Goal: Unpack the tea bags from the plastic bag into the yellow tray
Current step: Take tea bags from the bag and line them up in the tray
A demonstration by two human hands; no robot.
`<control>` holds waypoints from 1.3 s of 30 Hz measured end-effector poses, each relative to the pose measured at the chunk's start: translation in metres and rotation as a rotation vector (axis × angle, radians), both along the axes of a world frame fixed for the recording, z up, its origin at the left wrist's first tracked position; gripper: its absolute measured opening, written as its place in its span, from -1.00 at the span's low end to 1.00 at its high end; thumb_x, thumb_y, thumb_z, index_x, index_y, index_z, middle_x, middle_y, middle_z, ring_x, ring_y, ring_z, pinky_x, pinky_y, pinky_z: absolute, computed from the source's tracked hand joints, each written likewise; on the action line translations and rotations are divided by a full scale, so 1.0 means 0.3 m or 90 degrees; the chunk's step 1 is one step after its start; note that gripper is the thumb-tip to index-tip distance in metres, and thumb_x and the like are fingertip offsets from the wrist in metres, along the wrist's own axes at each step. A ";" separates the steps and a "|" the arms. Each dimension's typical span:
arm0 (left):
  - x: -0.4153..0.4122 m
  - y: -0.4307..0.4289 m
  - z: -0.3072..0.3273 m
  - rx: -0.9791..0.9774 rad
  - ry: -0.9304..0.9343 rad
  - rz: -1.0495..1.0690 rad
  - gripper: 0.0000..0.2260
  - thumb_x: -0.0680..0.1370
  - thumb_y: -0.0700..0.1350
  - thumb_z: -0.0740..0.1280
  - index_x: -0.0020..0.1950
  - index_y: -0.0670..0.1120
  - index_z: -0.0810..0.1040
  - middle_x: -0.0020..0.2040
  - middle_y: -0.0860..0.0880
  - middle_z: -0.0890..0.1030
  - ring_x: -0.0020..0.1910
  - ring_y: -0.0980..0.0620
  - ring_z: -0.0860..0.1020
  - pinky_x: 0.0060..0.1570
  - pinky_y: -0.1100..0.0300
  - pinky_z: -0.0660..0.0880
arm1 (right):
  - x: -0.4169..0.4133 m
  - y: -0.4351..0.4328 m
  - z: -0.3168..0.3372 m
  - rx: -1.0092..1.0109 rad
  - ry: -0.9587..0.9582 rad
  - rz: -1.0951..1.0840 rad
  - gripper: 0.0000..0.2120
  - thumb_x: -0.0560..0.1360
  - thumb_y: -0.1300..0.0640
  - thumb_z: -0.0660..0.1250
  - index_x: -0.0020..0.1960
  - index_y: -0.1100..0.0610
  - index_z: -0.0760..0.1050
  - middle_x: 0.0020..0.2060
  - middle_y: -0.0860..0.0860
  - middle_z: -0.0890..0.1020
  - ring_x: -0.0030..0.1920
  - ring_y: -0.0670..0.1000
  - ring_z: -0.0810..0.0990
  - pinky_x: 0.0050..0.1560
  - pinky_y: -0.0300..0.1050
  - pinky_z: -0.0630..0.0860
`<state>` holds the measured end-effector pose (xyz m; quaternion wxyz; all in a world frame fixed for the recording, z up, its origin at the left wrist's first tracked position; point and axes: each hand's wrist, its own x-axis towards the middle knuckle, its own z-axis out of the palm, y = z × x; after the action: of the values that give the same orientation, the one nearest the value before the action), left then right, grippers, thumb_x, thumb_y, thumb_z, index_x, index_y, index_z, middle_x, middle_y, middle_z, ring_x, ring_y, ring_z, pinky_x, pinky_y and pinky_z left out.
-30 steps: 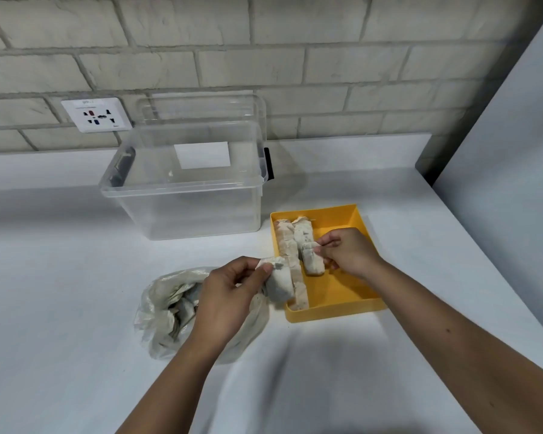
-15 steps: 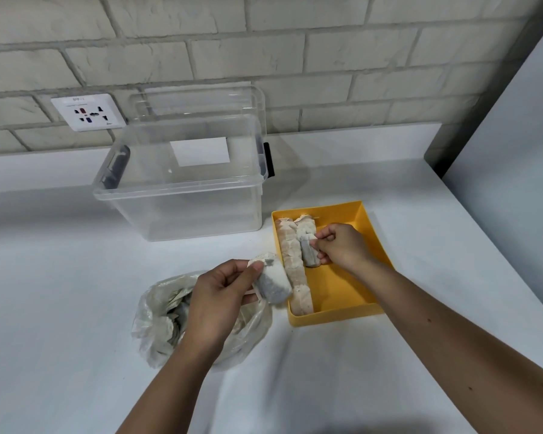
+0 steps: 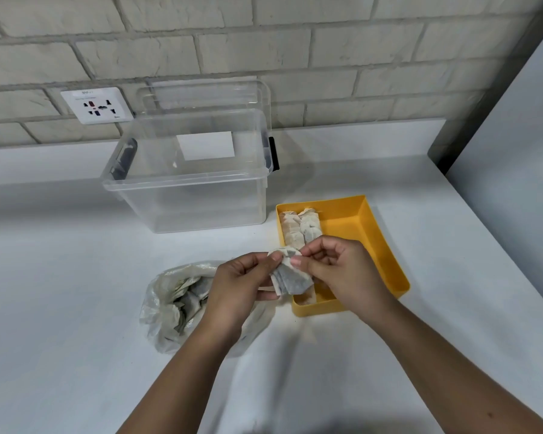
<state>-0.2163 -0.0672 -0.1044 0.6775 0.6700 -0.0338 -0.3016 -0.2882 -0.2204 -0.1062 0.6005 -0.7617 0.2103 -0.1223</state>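
Paper tea bags (image 3: 290,275) are pinched as a small stack between left hand (image 3: 239,285) and right hand (image 3: 342,270), over the yellow tray (image 3: 386,255) edge, apparently to separate them; others remain in the plastic bag (image 3: 170,303).

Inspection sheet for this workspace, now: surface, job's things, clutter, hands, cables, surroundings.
Surface: white counter, no spills seen.
Job's things: yellow tray has two rows of tea bags along its left side; plastic bag lies open to its left, more tea bags inside; held bunch is over the tray's near left corner.
Clutter: clear storage box, looks empty, behind; lid leans on the wall.
Hands: left hand and right hand both pinch the held bunch.
Cables: nothing seen.
Surroundings: brick wall with socket; white panel at right.
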 end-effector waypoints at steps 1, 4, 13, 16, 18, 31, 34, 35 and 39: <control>-0.002 0.002 0.003 -0.007 0.010 -0.006 -0.85 0.56 -0.09 0.40 -0.04 -0.15 0.72 -0.15 -0.16 0.74 -0.23 -0.02 0.70 -0.27 0.24 0.63 | -0.003 -0.004 -0.001 0.037 0.000 -0.003 -0.89 0.40 0.17 0.51 -0.12 0.17 0.63 -0.33 -0.03 0.66 -0.37 -0.18 0.58 -0.37 -0.31 0.50; -0.007 0.008 0.011 -0.026 0.036 -0.014 -0.83 0.57 -0.09 0.39 0.02 -0.16 0.71 -0.12 -0.18 0.74 -0.22 -0.02 0.70 -0.25 0.23 0.64 | -0.011 -0.009 -0.002 0.078 0.020 -0.007 -0.90 0.47 0.16 0.45 -0.07 0.19 0.62 -0.30 0.02 0.68 -0.43 -0.18 0.53 -0.41 -0.27 0.47; -0.012 0.008 0.021 -0.034 0.033 -0.021 -0.85 0.54 -0.09 0.42 -0.01 -0.14 0.72 -0.14 -0.14 0.75 -0.22 0.01 0.72 -0.25 0.23 0.64 | -0.014 -0.001 0.000 0.077 0.032 -0.034 -0.86 0.50 0.11 0.41 -0.03 0.19 0.56 -0.23 0.05 0.71 -0.42 -0.09 0.61 -0.45 -0.28 0.45; -0.015 0.004 0.019 -0.021 0.015 -0.005 -0.89 0.53 -0.16 0.44 -0.03 -0.19 0.71 -0.18 -0.12 0.75 -0.26 0.03 0.71 -0.29 0.24 0.63 | -0.015 0.008 0.006 0.075 0.032 -0.032 -0.87 0.50 0.14 0.41 -0.04 0.20 0.55 -0.21 0.07 0.71 -0.41 -0.13 0.62 -0.46 -0.34 0.44; -0.013 0.002 0.013 -0.013 0.020 0.011 -0.89 0.54 -0.21 0.42 -0.02 -0.24 0.70 -0.16 -0.15 0.74 -0.27 0.02 0.70 -0.29 0.22 0.63 | -0.017 0.011 0.007 0.085 0.037 -0.019 -0.86 0.51 0.15 0.41 -0.03 0.22 0.55 -0.21 0.09 0.71 -0.40 -0.13 0.63 -0.47 -0.34 0.45; 0.002 0.015 -0.005 -0.027 0.060 0.048 -0.91 0.55 -0.21 0.41 -0.05 -0.22 0.70 -0.15 -0.15 0.75 -0.26 0.01 0.71 -0.24 0.22 0.65 | 0.000 -0.102 -0.008 0.069 0.047 -0.077 -0.95 0.53 0.14 0.38 -0.04 0.11 0.58 -0.20 -0.03 0.70 -0.29 -0.12 0.56 -0.31 -0.24 0.48; 0.009 0.028 -0.018 -0.019 0.051 0.055 -0.91 0.55 -0.20 0.41 -0.06 -0.20 0.70 -0.15 -0.14 0.75 -0.24 0.01 0.71 -0.19 0.20 0.66 | 0.020 -0.196 -0.028 -0.005 0.095 -0.122 -0.91 0.52 0.11 0.39 -0.02 0.13 0.59 -0.15 0.01 0.67 -0.24 -0.08 0.56 -0.31 -0.23 0.50; 0.010 0.033 -0.023 -0.016 0.050 0.054 -0.90 0.55 -0.19 0.41 -0.05 -0.20 0.70 -0.15 -0.14 0.75 -0.22 0.00 0.71 -0.17 0.19 0.66 | 0.030 -0.212 -0.046 -0.008 0.119 -0.117 -0.91 0.52 0.11 0.40 -0.03 0.12 0.59 -0.13 0.02 0.67 -0.23 -0.07 0.56 -0.34 -0.21 0.49; 0.010 0.036 -0.030 -0.015 0.052 0.048 -0.89 0.55 -0.19 0.41 -0.04 -0.20 0.70 -0.13 -0.15 0.75 -0.20 -0.02 0.72 -0.21 0.21 0.64 | 0.070 -0.214 -0.140 -0.028 0.214 -0.081 -0.94 0.51 0.13 0.42 -0.10 0.10 0.57 -0.20 0.04 0.66 -0.37 -0.02 0.52 -0.35 -0.15 0.48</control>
<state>-0.2132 -0.0564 -0.1135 0.6971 0.6497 0.0154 -0.3027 -0.2672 -0.2844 -0.1482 0.5314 -0.7693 0.3529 -0.0360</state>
